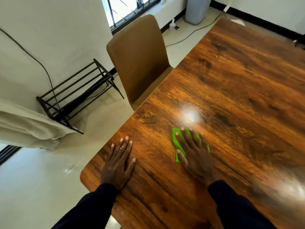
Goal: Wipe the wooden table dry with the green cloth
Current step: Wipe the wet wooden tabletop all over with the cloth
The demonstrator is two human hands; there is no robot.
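Right hand flat on green cloth; left hand flat on wooden table.

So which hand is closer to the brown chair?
Left. The left hand lies flat on the table near the edge by the chair; the right hand presses the green cloth farther in from it.

A tan padded chair stands on a pale tiled floor below a barred window. To its left, a dark metal rack sits against a white wall, where a thin cable runs down behind it. Folded cream fabric overlaps the rack's near end. A grey cylindrical bin stands by the far wall, a cord trailing across the floor nearby.
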